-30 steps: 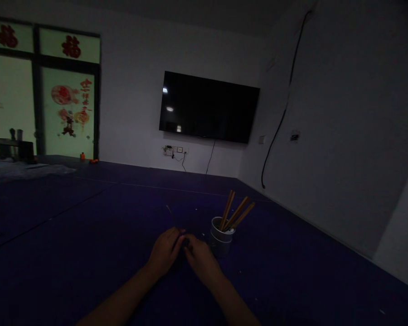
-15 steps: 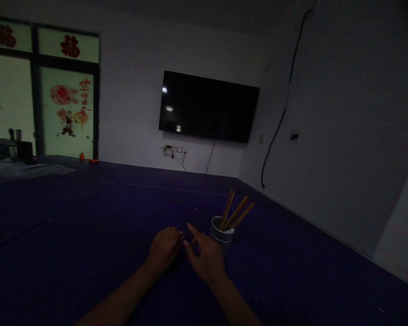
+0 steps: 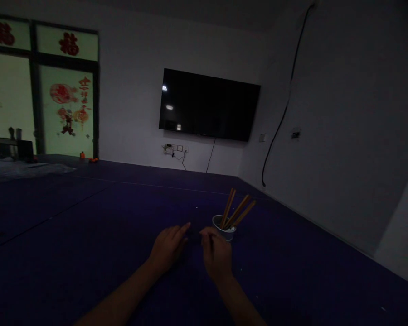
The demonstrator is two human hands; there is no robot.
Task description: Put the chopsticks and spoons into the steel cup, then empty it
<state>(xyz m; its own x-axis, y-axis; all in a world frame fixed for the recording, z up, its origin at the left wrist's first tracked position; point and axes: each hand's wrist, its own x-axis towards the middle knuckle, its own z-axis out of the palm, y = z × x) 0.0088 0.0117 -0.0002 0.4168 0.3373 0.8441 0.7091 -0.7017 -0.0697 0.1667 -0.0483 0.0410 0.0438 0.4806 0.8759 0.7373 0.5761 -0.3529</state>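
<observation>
Wooden sticks [image 3: 237, 211], lower centre, in cup [image 3: 229, 235]: probably light, stiff; grip tops. Left hand [image 3: 167, 248], right hand [image 3: 219, 258] apart, right nearest cup; can't tell if holding anything.

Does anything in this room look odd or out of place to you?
Yes, a little. A loose black cable droops down the right-hand wall, its lower end dangling free. Below the television, wires straggle untidily from the sockets. I see no obvious spill.

Red "福" [image 3: 69, 44] marks both upper glass panes [image 3: 88, 47].
</observation>
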